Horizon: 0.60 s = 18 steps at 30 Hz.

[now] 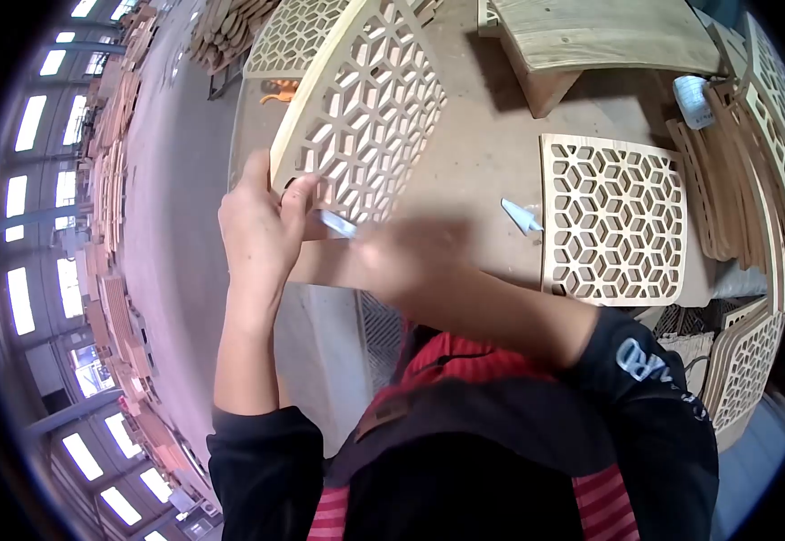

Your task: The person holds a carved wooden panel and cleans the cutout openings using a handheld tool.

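Note:
A wooden lattice panel (370,117) with cut-out star shapes stands tilted on the workbench (465,162). My left hand (266,216) grips its lower left corner, thumb on the front face. Close to that corner is my right hand (406,257), blurred by motion, with its fingers closed on a small whitish-blue tool (337,224) whose tip meets the panel's lower edge. A second lattice panel (613,221) lies flat to the right. Between the two panels a pale blue pointed piece (521,216) rests on the bench.
A curved wooden board on legs (604,36) stands at the back. On the right are stacked curved slats (717,180), a whitish roll (693,101) and more lattice panels (744,370). Another lattice panel (295,41) and an orange tool (280,90) sit at the back left.

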{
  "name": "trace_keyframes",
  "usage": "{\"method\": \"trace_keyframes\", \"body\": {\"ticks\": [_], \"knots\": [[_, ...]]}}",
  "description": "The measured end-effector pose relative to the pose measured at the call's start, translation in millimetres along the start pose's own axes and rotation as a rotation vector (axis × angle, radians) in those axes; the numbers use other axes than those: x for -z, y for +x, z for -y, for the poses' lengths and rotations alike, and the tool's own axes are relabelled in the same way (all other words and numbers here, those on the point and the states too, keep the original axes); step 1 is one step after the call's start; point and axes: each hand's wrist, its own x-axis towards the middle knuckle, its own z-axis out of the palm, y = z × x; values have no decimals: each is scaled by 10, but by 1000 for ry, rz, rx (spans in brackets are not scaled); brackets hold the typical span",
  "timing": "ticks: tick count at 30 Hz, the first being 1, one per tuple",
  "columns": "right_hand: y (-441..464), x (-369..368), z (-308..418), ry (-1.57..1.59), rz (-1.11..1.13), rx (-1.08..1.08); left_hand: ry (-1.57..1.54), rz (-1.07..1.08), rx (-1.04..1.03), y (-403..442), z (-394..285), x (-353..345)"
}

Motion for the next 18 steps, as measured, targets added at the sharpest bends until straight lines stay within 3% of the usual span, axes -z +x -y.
{"method": "trace_keyframes", "body": {"ticks": [1,4,7,11,13,16,18], "knots": [[-135,97,-108,33,23,114,-5,-1,5,9,7,5],[-208,245,-17,-113,127,-45,-15,0,22,36,-26,21],[85,-48,-31,42,-49,42,22,14,-6,-30,-50,4],[236,-264,-48,-118,-75,186,4,11,-3,-50,-59,16],[-77,-104,-38,-58,-109,113,-167,19,98,-37,-145,15],[-218,117,-11,-97,-11,6,76,16,49,-26,-117,17],[-197,118,-3,-86,41,8,11,7,43,-42,-83,8]]}}
